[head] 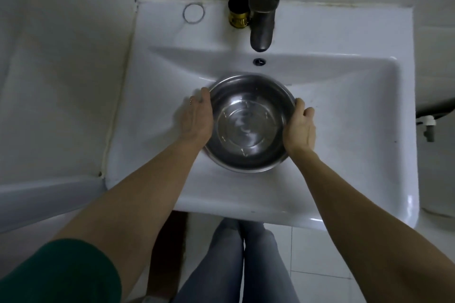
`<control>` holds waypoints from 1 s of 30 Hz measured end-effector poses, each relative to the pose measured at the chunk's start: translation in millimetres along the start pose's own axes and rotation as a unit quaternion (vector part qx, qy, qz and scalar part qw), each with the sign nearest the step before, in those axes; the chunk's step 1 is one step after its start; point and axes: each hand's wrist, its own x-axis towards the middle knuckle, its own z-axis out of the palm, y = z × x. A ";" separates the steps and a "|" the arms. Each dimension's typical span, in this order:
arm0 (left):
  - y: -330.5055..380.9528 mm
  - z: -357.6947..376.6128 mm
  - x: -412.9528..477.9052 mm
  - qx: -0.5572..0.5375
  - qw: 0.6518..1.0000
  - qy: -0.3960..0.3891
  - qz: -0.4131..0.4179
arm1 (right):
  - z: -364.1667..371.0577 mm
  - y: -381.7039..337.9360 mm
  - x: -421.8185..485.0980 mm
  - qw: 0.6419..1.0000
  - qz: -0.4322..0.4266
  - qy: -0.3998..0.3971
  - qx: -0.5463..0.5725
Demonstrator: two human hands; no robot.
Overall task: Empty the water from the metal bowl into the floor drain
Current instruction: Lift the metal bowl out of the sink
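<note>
A round metal bowl [250, 123] with clear water in its bottom sits level in the basin of a white sink [344, 110]. My left hand [198, 117] grips the bowl's left rim, a ring on one finger. My right hand [299, 124] clasps the right rim, thumb over the edge. No floor drain is in view.
A dark tap [264, 7] juts out over the basin from the back, with a dark gold-banded container [238, 11] beside it. White walls stand at the left. Below the sink's front edge are my legs [236, 261] and pale floor tiles [320, 258]. A pipe fitting [428, 128] is at right.
</note>
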 end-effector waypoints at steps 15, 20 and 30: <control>88.6 -108.5 -77.4 -0.021 0.993 0.064 0.096 | -125.6 47.2 -60.7 0.983 -0.010 0.169 0.073; 169.7 -137.4 -124.6 -0.046 0.984 0.109 0.136 | -197.7 99.3 -90.5 0.972 -0.007 0.219 0.087; 361.4 -86.4 -226.5 -0.102 0.981 0.027 0.165 | -330.7 287.4 -130.1 0.970 0.075 0.221 0.068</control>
